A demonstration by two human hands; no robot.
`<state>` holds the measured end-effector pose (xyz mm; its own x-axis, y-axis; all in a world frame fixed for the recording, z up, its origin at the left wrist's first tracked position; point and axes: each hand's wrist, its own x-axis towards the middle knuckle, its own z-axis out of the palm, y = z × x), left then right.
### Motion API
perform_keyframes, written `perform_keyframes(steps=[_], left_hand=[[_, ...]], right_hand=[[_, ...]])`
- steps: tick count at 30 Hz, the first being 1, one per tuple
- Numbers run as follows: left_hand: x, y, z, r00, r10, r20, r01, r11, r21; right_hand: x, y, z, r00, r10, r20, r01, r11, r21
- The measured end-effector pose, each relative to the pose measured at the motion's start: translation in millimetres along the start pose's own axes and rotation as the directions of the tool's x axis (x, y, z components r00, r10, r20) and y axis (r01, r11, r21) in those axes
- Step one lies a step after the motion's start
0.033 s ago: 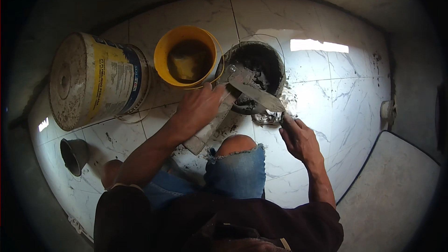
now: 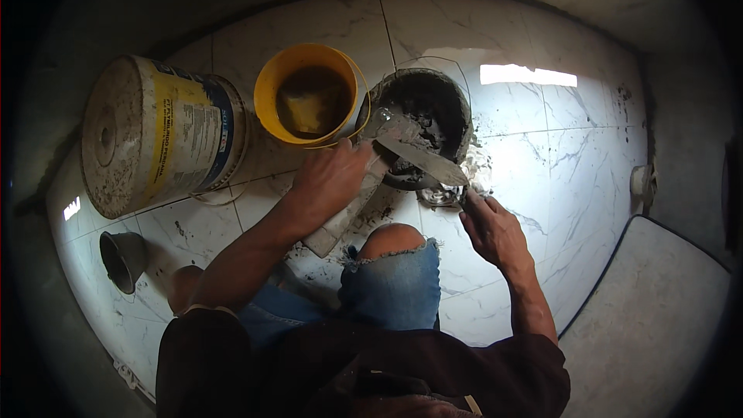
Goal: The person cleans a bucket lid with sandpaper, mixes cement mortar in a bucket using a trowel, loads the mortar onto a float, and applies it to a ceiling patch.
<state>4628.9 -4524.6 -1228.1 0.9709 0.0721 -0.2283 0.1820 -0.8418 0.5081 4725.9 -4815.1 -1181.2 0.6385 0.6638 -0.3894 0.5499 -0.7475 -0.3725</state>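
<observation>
My left hand (image 2: 334,178) is closed around a long, flat grey plastering float (image 2: 340,220), which slants from beside my knee up to the rim of a dark bucket (image 2: 467,128). Wet grey mortar (image 2: 443,135) lies in that bucket, and some sits on the float's far end. In my right hand (image 2: 497,231) is the handle of a trowel (image 2: 426,159). Its mortar-smeared blade points left over the bucket and meets the float's far end. The left fingers are partly hidden behind the float and hand.
Left of the mortar bucket stands a yellow bucket (image 2: 265,101) holding murky liquid. A large labelled pail (image 2: 147,135) lies on its side, with a small dark bucket (image 2: 133,251) nearer me. A grey board (image 2: 654,317) is at right. Mortar crumbs dot the white tiles (image 2: 511,294).
My right hand and the trowel have shifted very slightly left. Both hands keep their grips.
</observation>
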Motion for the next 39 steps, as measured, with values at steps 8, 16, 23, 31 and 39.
perform_keyframes(steps=[8, 16, 23, 31, 39], left_hand=[[-4, -7, 0, 0.994, 0.1, -0.033, -0.097, 0.991, 0.096], [-1, -8, 4, 0.988, 0.137, -0.068, -0.129, 0.986, 0.107], [-10, -12, 11, 0.996, 0.061, 0.059, -0.065, 0.996, 0.06], [-8, -13, -2, 0.998, 0.068, -0.007, -0.068, 0.996, 0.063], [11, -1, -53, 0.999, 0.011, 0.04, -0.007, 0.993, -0.116]], right_hand=[[15, -22, 10, 0.998, -0.069, -0.013, 0.069, 0.997, 0.024], [23, -10, 29, 0.995, -0.027, -0.099, 0.036, 0.995, 0.09], [35, 7, 55, 0.995, 0.03, -0.095, -0.023, 0.997, 0.07], [25, -14, 35, 0.992, 0.049, -0.117, -0.026, 0.983, 0.183], [12, -5, -8, 0.915, 0.386, 0.12, -0.287, 0.411, 0.865]])
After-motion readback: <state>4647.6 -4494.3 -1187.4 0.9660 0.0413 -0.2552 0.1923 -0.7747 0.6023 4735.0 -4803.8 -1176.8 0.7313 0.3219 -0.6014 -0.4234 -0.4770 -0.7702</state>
